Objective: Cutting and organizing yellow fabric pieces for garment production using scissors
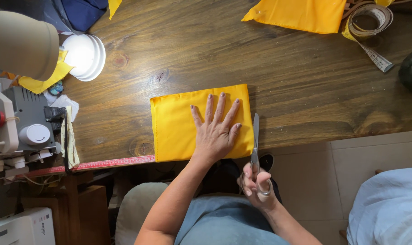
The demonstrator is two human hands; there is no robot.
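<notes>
A folded yellow cloth (176, 122) lies at the near edge of a dark wooden table (278, 86). My left hand (215, 131) rests flat on the cloth's right half, fingers spread. My right hand (258, 186) grips the handles of a pair of scissors (255, 143) just off the table's edge. The blades point away from me and run along the cloth's right edge; whether they are cutting it I cannot tell.
A second yellow cloth (299, 14) and a coiled measuring tape (368, 25) lie at the far right. A lit white lamp (84, 55) and a grey sewing machine (26, 124) stand at the left. A red ruler strip (110, 163) lines the table's near edge.
</notes>
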